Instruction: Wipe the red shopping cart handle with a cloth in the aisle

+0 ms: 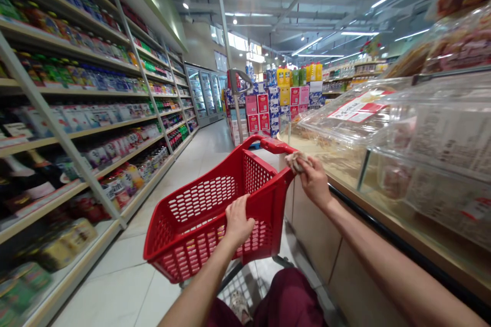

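Observation:
A red plastic shopping cart [268, 191] with slotted sides stands right in front of me, its basket pointing to the left. My left hand [238, 219] is closed over the near top rim of the basket. At the cart's handle end, on the right, my right hand [312, 176] grips a crumpled, whitish-beige cloth [297, 162]. The cloth touches the red frame near the corner of the handle [270, 144]. No goods show in the visible part of the basket.
Shelves of bottles and packets [88, 87] line the left side. On the right, close to my arm, is a counter [314, 235] with plastic-wrapped food packs [356, 107]. Stacked cartons [261, 112] and glass-door fridges [205, 89] stand ahead, beside a tiled floor [126, 276].

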Tool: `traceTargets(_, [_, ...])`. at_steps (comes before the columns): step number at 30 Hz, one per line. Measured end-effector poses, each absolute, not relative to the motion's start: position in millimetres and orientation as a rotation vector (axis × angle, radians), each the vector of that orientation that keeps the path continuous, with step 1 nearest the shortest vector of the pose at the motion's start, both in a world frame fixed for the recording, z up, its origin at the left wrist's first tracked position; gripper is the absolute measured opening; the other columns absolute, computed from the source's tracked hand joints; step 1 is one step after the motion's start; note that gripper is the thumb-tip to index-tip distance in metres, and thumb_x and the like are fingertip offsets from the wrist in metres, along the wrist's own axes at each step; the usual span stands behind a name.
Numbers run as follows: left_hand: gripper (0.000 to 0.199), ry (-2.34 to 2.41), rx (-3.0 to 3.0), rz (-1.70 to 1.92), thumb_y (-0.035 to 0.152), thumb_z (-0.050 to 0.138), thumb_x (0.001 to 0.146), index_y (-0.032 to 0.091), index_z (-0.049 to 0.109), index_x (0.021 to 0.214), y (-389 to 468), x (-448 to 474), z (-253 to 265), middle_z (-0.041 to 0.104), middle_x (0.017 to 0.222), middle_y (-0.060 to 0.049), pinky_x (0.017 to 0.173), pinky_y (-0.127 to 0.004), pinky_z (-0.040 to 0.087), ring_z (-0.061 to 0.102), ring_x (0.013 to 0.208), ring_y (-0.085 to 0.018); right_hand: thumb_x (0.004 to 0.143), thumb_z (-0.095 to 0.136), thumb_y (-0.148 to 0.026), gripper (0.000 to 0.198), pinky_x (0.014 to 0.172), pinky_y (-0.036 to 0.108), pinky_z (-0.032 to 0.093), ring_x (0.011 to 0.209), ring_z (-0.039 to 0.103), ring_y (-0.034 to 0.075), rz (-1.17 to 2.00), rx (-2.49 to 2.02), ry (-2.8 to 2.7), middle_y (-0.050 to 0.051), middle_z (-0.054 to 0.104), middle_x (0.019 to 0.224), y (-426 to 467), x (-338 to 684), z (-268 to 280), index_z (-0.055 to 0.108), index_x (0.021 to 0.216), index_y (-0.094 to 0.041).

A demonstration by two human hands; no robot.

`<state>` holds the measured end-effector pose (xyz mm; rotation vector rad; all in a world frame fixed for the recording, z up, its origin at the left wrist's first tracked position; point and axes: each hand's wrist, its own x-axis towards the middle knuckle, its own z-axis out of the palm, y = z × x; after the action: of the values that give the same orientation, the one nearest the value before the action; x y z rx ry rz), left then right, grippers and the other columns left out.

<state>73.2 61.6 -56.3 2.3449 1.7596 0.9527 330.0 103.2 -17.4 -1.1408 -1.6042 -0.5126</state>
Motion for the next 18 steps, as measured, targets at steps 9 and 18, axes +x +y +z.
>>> traceTargets(9, [0.062, 1.709, 2.266, 0.939, 0.014, 0.041, 0.055, 0.018, 0.041, 0.117, 40.2, 69.6, -48.8, 0.05, 0.119, -0.005, 0.098, -0.039, 0.025, 0.041, 0.112, -0.02, 0.083, 0.042, -0.015, 0.029, 0.09, 0.036, 0.036, 0.099, 0.045, 0.02, -0.566, -1.015, -2.15, 0.007, 0.059, 0.105, 74.7, 267.0, 5.0, 0.06, 0.105, -0.021])
traceTargets(18, [0.063, 1.677, 2.286, 0.9, 0.014, 0.039, 0.054, 0.016, 0.043, 0.117, 18.1, 63.4, -49.0, 0.051, 0.12, -0.006, 0.1, -0.037, 0.023, 0.041, 0.113, -0.02, 0.074, 0.044, -0.007, 0.028, 0.08, 0.037, 0.04, 0.088, 0.052, 0.023, -0.566, -1.412, -1.777, 0.012, 0.061, 0.094, 77.6, 327.2, 37.4, 0.066, 0.09, -0.014])
